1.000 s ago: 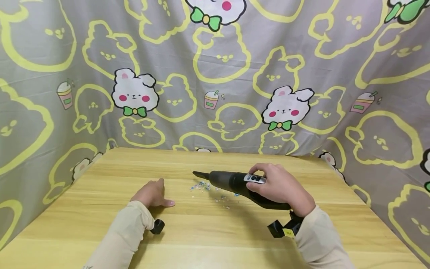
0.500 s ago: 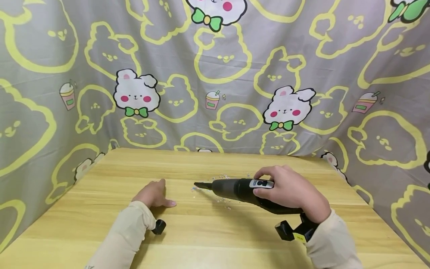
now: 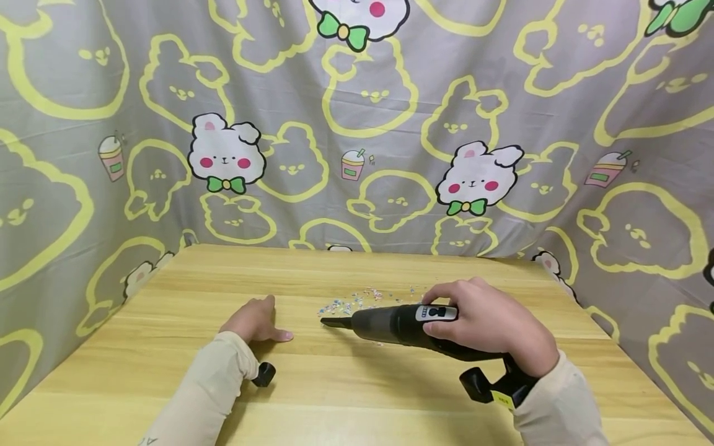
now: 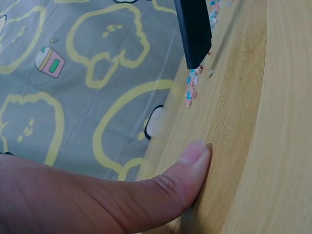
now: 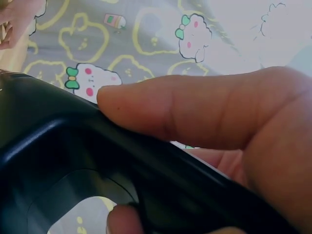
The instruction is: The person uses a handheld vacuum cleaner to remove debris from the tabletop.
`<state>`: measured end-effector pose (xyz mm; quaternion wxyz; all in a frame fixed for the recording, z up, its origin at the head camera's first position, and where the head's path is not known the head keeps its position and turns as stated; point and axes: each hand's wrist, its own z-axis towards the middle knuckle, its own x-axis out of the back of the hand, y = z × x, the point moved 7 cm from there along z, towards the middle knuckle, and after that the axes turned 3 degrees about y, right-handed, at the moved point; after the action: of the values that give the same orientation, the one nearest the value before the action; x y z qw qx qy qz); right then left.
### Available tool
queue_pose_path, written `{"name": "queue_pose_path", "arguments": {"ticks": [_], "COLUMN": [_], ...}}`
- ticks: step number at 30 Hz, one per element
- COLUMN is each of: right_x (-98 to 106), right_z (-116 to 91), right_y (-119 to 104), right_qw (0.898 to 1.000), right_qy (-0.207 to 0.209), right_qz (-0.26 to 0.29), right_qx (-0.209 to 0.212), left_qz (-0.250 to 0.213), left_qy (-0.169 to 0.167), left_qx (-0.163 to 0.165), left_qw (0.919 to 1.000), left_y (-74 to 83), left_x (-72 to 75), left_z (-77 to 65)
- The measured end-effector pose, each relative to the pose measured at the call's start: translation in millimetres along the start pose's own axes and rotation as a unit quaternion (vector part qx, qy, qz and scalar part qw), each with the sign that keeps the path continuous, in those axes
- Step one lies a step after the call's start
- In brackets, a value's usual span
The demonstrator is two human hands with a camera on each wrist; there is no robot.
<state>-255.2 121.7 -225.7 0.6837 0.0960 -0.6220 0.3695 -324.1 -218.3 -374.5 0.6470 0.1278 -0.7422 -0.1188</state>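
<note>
My right hand [image 3: 488, 319] grips the handle of a black handheld vacuum cleaner [image 3: 385, 324], whose narrow nozzle points left, close above the table. In the right wrist view the thumb lies along the handle [image 5: 185, 170], and a fingertip shows in its opening. Small bits of coloured confetti [image 3: 340, 306] are scattered behind the nozzle and body; the vacuum hides some of them. My left hand [image 3: 255, 320] rests on the table to the left, thumb stretched toward the nozzle, holding nothing. In the left wrist view the nozzle tip [image 4: 195, 44] stands by the confetti, apart from the thumb [image 4: 180, 180].
The wooden table [image 3: 312, 390] spans the area beneath both hands. A grey curtain [image 3: 301, 93] printed with yellow outlines and white bunnies encloses it at the back and sides. Black wrist cameras [image 3: 476, 384] hang under both wrists.
The vacuum in my right hand has moved toward me and slightly right, its nozzle passing from behind the confetti to its near side. My left hand stays about where it was.
</note>
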Motion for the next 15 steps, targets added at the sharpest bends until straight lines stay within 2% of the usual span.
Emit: {"name": "queue_pose_path", "arguments": {"ticks": [15], "right_x": [-4.7], "right_z": [3.7], "right_y": [0.2], "right_qw": [1.0], "right_qy": [-0.006], "right_qz": [-0.012], "right_qx": [-0.001], "left_qz": [0.005], "left_qy": [-0.001], "left_qx": [0.002], "left_qw": [1.0], "left_y": [-1.3], "left_x": [-0.8], "left_z": [2.4]}}
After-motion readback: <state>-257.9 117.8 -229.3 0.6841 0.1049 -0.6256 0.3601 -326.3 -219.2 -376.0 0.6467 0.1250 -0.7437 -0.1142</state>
